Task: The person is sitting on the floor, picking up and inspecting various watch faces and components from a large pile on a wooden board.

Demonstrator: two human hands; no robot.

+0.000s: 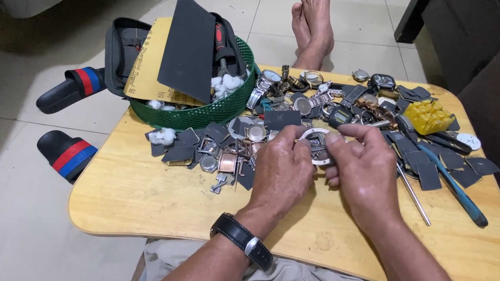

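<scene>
Both hands pinch round watch case [316,145] steady: left hand [282,168] at 9, right hand [364,170] at 3; parts pile on surface [144,200] at 12.

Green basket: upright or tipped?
Tipped. The green basket leans with its rim toward the wooden tray table, and the yellow sheet and dark sheet inside stand steeply.

The left hand [283,171] and right hand [364,170] are covering much of the round watch case [318,145], hiding its middle. The green basket [218,111] is lying partly hidden behind a dark sheet [190,47], and the wooden table [144,197] is running off the right edge.
</scene>
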